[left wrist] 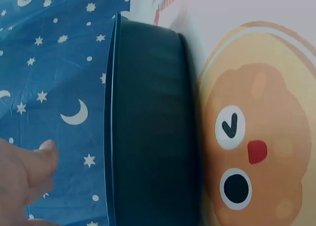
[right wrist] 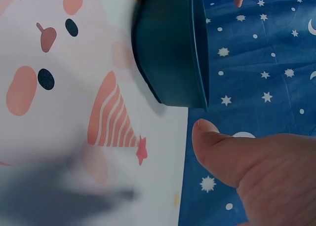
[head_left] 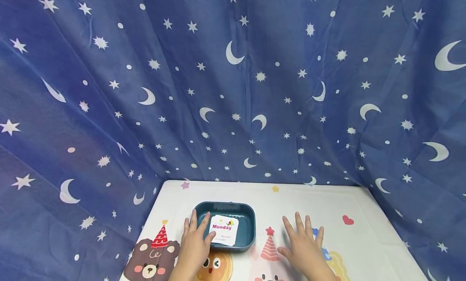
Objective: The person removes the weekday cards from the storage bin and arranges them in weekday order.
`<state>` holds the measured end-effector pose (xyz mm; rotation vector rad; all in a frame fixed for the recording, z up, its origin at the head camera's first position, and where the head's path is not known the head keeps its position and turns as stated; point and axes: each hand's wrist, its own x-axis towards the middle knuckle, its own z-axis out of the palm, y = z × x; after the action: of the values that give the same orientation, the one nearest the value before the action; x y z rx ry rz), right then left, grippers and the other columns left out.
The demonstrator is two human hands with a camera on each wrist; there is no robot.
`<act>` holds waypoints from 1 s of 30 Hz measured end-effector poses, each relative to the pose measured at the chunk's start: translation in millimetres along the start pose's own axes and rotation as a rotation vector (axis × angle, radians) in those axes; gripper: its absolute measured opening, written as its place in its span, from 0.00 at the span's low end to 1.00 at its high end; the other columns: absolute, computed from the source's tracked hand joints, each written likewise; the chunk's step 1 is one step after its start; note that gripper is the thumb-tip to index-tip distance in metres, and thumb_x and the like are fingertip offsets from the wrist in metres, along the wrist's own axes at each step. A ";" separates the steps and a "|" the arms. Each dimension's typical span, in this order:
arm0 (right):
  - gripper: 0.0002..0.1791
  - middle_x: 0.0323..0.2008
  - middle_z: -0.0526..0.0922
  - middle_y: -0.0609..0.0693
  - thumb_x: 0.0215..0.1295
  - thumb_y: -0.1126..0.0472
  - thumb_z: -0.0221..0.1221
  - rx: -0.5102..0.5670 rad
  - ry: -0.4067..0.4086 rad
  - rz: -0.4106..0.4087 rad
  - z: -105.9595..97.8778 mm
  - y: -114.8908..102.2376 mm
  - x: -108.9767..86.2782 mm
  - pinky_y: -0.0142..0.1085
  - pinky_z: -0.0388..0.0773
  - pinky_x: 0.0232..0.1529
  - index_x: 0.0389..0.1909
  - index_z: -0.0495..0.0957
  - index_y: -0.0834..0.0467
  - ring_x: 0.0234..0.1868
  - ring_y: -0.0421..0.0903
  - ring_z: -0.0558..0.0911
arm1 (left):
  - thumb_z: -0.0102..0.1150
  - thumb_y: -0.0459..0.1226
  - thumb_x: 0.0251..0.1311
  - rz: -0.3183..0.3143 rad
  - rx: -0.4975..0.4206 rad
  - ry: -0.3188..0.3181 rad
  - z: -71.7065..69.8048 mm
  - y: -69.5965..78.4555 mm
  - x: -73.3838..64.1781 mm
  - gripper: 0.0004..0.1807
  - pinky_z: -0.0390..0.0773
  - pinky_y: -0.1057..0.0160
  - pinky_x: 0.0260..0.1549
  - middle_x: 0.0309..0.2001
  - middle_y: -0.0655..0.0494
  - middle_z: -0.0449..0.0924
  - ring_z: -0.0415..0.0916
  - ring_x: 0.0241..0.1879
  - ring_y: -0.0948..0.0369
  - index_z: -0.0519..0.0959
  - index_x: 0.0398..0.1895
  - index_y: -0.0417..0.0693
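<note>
Standing on the worktop (head_left: 313,200) nearer the left hand (head_left: 193,246) than the right hand (head_left: 303,248), a dark teal rectangular tray (head_left: 246,228) has its left side beneath the former. That hand is spread wide; whether it touches the tray cannot be told. A white “Monday” card (head_left: 224,231) lies inside, just right of the left hand. The right hand, likewise spread wide, is apart from the tray, with a printed pink party hat (head_left: 270,249) to its left. A star-and-moon curtain (head_left: 269,91) hangs beyond both hands.
</note>
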<state>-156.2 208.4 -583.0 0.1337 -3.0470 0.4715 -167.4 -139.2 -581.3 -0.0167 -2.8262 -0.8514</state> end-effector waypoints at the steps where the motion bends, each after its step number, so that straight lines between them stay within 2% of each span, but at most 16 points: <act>1: 0.56 0.84 0.53 0.71 0.54 0.42 0.80 0.008 0.008 -0.011 -0.3 -0.6 1.3 0.87 0.30 0.70 0.82 0.65 0.48 0.83 0.80 0.46 | 0.71 0.44 0.69 -0.016 -0.014 0.003 -0.5 -1.1 1.6 0.34 0.68 0.21 0.67 0.83 0.30 0.54 0.52 0.79 0.21 0.75 0.78 0.57; 10: 0.53 0.82 0.62 0.65 0.48 0.50 0.84 0.075 0.086 -0.118 0.6 -8.0 13.3 0.84 0.41 0.73 0.78 0.72 0.49 0.83 0.76 0.54 | 0.75 0.34 0.63 -0.167 -0.138 0.055 -10.5 -14.9 12.1 0.34 0.68 0.23 0.67 0.81 0.30 0.61 0.60 0.78 0.25 0.79 0.74 0.54; 14: 0.53 0.81 0.66 0.62 0.46 0.54 0.85 0.093 0.126 -0.183 2.8 -13.1 21.7 0.79 0.52 0.75 0.76 0.74 0.49 0.82 0.73 0.60 | 0.76 0.31 0.60 -0.228 -0.179 0.085 -16.5 -24.1 15.6 0.33 0.68 0.21 0.66 0.78 0.29 0.66 0.64 0.75 0.25 0.81 0.71 0.50; 18: 0.52 0.80 0.68 0.60 0.45 0.53 0.85 0.096 0.154 -0.236 4.4 -20.2 29.8 0.75 0.62 0.73 0.75 0.75 0.49 0.80 0.70 0.65 | 0.75 0.30 0.60 -0.269 -0.237 0.108 -21.1 -34.7 18.4 0.29 0.70 0.24 0.65 0.73 0.28 0.72 0.68 0.73 0.25 0.84 0.67 0.48; 21: 0.52 0.79 0.69 0.59 0.45 0.52 0.86 0.110 0.146 -0.250 4.5 -27.8 35.1 0.74 0.65 0.71 0.75 0.75 0.49 0.79 0.68 0.66 | 0.74 0.29 0.61 -0.298 -0.298 0.128 -22.5 -43.1 19.3 0.25 0.76 0.26 0.63 0.68 0.31 0.79 0.75 0.68 0.28 0.87 0.62 0.47; 23: 0.53 0.79 0.69 0.58 0.44 0.51 0.86 0.121 0.133 -0.248 4.6 -33.5 38.7 0.74 0.66 0.70 0.75 0.75 0.48 0.79 0.67 0.67 | 0.74 0.29 0.61 -0.317 -0.336 0.135 -22.3 -48.6 19.4 0.22 0.83 0.31 0.58 0.64 0.33 0.82 0.81 0.63 0.32 0.89 0.59 0.47; 25: 0.54 0.79 0.69 0.56 0.44 0.50 0.86 0.132 0.116 -0.240 5.0 -39.6 42.3 0.73 0.67 0.70 0.76 0.74 0.47 0.79 0.66 0.66 | 0.74 0.30 0.61 -0.342 -0.384 0.128 -22.4 -53.3 19.4 0.20 0.88 0.42 0.48 0.60 0.34 0.85 0.85 0.58 0.36 0.90 0.57 0.47; 28: 0.55 0.79 0.70 0.55 0.44 0.50 0.87 0.144 0.095 -0.233 6.6 -48.9 47.5 0.71 0.67 0.70 0.76 0.73 0.46 0.79 0.64 0.66 | 0.73 0.31 0.62 -0.386 -0.442 0.094 -23.0 -58.4 19.3 0.18 0.85 0.58 0.36 0.54 0.34 0.88 0.87 0.50 0.43 0.91 0.55 0.47; 30: 0.55 0.78 0.71 0.54 0.43 0.51 0.87 0.155 0.088 -0.234 8.0 -55.4 50.9 0.69 0.68 0.70 0.76 0.73 0.46 0.78 0.63 0.67 | 0.73 0.31 0.63 -0.400 -0.472 0.072 -24.0 -61.0 19.7 0.17 0.81 0.62 0.31 0.50 0.34 0.89 0.88 0.44 0.49 0.90 0.55 0.45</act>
<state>-202.0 149.4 -570.5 0.4568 -2.8574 0.6735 -186.4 -204.2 -591.4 0.5140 -2.5281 -1.5493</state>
